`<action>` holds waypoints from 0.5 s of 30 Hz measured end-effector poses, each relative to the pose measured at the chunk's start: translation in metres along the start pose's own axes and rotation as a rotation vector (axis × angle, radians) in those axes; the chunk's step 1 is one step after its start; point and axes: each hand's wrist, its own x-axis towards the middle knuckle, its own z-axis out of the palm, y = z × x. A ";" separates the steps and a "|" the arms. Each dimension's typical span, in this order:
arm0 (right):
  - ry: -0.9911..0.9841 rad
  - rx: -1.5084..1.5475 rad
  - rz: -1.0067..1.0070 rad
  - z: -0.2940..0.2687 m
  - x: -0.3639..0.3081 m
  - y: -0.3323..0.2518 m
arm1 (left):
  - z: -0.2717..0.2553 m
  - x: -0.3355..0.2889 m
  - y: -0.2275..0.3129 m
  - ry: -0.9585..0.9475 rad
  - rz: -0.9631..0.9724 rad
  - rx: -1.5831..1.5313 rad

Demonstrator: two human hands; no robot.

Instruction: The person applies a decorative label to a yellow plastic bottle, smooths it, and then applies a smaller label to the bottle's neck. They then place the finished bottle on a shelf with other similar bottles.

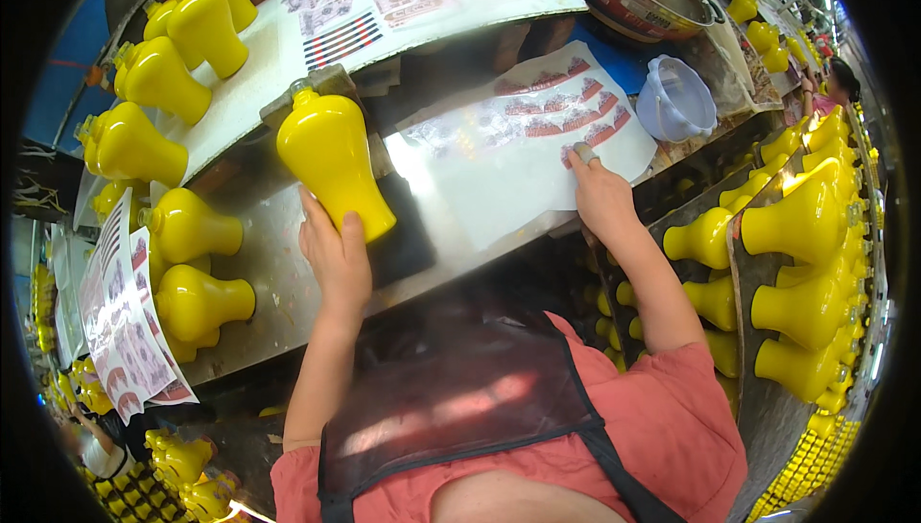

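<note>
Coral fabric shirt (662,403) up close, left hand (336,256) gripping a glossy yellow curvy bottle (331,154) (probably slick, cradle its waist), right hand (602,199) touching white printed sheet (523,173), pinch unclear.

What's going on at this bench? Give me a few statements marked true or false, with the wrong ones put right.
1. The left hand holds a yellow bottle. True.
2. A pale bucket stands to the right of the printed sheet. True.
3. The right hand is inside that bucket. False: its fingertips are at the printed sheet.
4. The person wears a bright green apron. False: the apron is dark.
5. More bottles appear on both sides of the person. True.
</note>
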 end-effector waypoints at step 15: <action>-0.006 -0.123 0.292 0.014 0.029 0.080 | 0.000 -0.008 0.035 0.220 0.445 0.376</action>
